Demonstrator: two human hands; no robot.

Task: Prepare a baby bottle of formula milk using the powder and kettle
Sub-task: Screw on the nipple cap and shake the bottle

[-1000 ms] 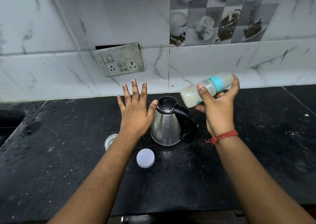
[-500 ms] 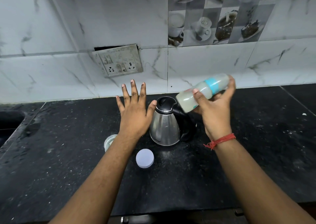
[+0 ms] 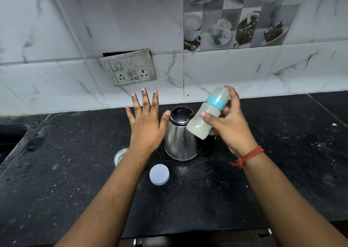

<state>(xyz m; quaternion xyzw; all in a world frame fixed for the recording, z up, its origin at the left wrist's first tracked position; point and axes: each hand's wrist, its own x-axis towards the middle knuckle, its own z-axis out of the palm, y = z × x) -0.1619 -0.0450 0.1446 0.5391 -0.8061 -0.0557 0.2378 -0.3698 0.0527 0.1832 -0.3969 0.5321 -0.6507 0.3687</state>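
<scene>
The right hand (image 3: 230,126) is holding a baby bottle (image 3: 208,113) tilted in the air, its grip closed around the body with thumb on the near side and fingers curling round the far side; the bottle's base is pointing down and to the left, its teal collar (image 3: 216,101) and capped end up and to the right. The bottle is holding a cloudy, whitish liquid. Just below and left of this grip, a stainless-steel electric kettle (image 3: 178,139) with a black lid is standing upright on the dark surface (image 3: 282,162). The left hand (image 3: 146,124) is hovering left of the kettle with its fingers spread and straight, gripping nothing, its thumb reaching close to the kettle's lid. Beneath the left forearm, a small open jar (image 3: 119,155) is partly hidden, and a round white lid (image 3: 159,174) is lying flat on the surface near it. A wall socket plate (image 3: 130,67) is hanging loose on the marbled tiles behind the left hand.
</scene>
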